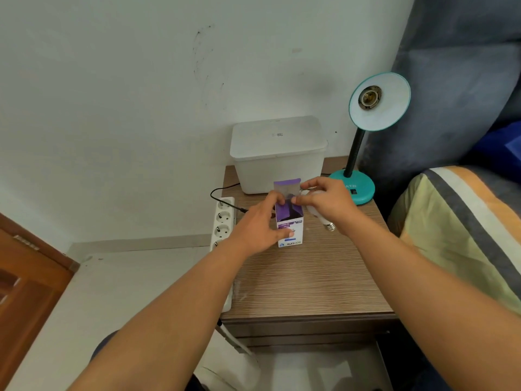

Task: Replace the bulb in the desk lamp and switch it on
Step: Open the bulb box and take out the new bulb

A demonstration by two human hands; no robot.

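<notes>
A teal desk lamp [366, 142] stands at the back right of the wooden bedside table [310, 280]; its shade tilts toward me and the socket [370, 97] holds no bulb. A purple and white bulb box [290, 221] stands upright mid-table with its top flap open. My left hand [262, 224] grips the box's left side. My right hand [324, 201] pinches the box's open top edge. A white bulb [321, 217] lies on the table under my right hand, its metal screw base pointing toward me.
A white lidded plastic bin [277, 156] sits behind the box. A white power strip [224, 221] hangs along the table's left edge with a black cable plugged in. A striped pillow [462, 221] and grey headboard lie to the right, a wooden door [25, 277] to the left.
</notes>
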